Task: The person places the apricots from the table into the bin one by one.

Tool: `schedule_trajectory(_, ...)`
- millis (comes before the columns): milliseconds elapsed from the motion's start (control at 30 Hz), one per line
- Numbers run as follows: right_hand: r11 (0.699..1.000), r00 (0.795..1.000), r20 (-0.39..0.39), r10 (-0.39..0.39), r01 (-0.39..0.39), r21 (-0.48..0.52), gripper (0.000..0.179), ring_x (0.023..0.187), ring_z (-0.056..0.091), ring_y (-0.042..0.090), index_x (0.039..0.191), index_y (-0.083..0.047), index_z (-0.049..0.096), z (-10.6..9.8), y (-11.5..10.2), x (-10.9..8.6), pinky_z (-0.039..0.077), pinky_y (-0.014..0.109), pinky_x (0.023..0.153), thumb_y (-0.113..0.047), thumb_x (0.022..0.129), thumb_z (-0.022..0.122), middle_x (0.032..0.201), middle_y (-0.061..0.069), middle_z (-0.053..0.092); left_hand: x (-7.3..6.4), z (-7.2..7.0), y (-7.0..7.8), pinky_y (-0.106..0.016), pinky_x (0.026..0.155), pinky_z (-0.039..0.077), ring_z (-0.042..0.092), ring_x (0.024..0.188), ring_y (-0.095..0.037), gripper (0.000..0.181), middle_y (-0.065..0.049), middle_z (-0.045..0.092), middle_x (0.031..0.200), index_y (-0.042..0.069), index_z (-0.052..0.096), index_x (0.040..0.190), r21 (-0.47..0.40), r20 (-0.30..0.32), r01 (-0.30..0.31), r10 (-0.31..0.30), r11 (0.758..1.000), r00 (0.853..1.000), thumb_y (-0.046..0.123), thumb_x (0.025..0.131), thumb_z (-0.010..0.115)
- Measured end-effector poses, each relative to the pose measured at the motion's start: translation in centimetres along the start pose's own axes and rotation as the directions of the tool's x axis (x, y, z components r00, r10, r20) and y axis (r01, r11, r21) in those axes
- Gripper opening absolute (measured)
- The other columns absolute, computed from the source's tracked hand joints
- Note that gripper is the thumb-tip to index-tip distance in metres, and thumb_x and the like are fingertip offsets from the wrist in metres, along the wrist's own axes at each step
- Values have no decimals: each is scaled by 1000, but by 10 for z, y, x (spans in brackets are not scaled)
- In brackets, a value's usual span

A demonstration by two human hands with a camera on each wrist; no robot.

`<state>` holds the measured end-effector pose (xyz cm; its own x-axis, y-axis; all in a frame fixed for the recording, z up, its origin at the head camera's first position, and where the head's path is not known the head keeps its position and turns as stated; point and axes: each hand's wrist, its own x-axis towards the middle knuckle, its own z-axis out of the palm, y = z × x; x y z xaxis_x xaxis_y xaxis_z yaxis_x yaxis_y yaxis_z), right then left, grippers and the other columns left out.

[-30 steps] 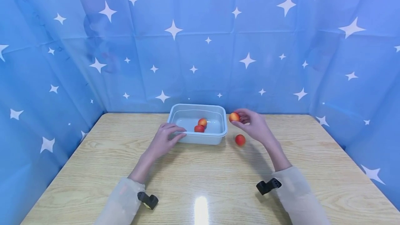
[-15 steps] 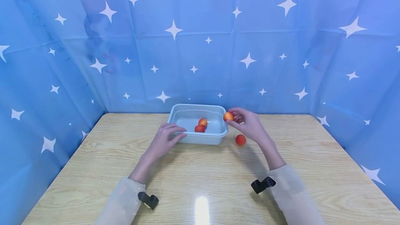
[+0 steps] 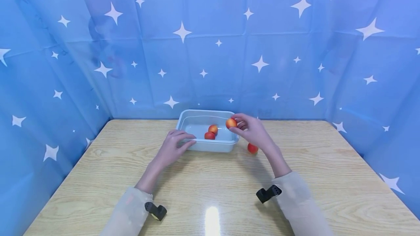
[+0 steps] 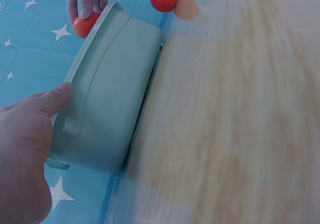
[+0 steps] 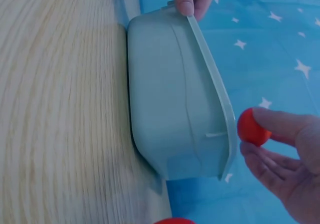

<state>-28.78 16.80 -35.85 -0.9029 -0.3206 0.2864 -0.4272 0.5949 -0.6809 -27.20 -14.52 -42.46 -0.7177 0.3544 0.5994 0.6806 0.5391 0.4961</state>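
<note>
A pale blue-green plastic tub (image 3: 210, 146) stands near the table's back edge. My left hand (image 3: 171, 145) pinches its rim at the front left corner, thumb against the outer wall in the left wrist view. Between the thumb and fingers of my right hand (image 3: 253, 131) is a small round red-and-yellow fruit (image 3: 231, 123), held over the tub's right side. The right wrist view shows this fruit (image 5: 252, 128) just above rim level. Two similar fruits, one red (image 3: 209, 135) and one orange-yellow (image 3: 213, 129), lie together inside the tub.
Another red fruit (image 3: 252, 149) rests on the wooden table (image 3: 210, 188) right of the tub, partly covered by my right hand in the head view. A blue curtain (image 3: 210, 50) with white stars hangs behind and on both sides.
My right hand has carried its fruit leftward, from beside the tub to over its right side. The left hand, the tub and the other fruits have stayed in place.
</note>
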Motion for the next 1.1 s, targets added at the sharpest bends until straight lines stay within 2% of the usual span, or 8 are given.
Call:
schedule_trajectory(367, 998, 998, 9, -56, 56, 21, 44, 100, 70, 29, 134, -5, 61, 4, -3, 2, 57, 42, 88, -16, 93, 75, 119, 16, 68, 0, 0, -1, -44, 98, 41, 60, 102, -22, 14, 0, 74, 96, 12, 78, 104, 3, -6, -17, 17, 1000, 1000, 18, 91, 78)
schedule_trajectory(667, 996, 997, -4, -83, 83, 9, 41, 97, 70, 26, 132, -5, 63, 3, -3, -1, 57, 41, 88, -14, 94, 75, 116, 14, 70, 0, 0, -1, -45, 100, 41, 61, 102, -22, 14, 0, 74, 97, 11, 78, 104, 2, -2, -6, 6, 1000, 1000, 17, 91, 77)
schedule_trajectory(933, 996, 996, -14, -90, 90, 0, 40, 96, 68, 24, 131, -6, 63, 0, 1, -4, 56, 40, 86, -17, 95, 73, 116, 12, 70, 0, 1, -1, -45, 99, 41, 62, 102, -22, 15, 0, 74, 96, 11, 78, 103, 5, -13, -23, 23, 1000, 1000, 17, 90, 78)
schedule_trajectory(1100, 995, 995, -20, -101, 101, -4, 39, 95, 67, 25, 131, -4, 63, -2, 7, -8, 56, 42, 85, -16, 95, 72, 115, 15, 70, 0, 1, -1, -46, 98, 41, 62, 102, -23, 15, 0, 74, 97, 11, 78, 103, 6, -20, -29, 29, 1000, 999, 16, 90, 78)
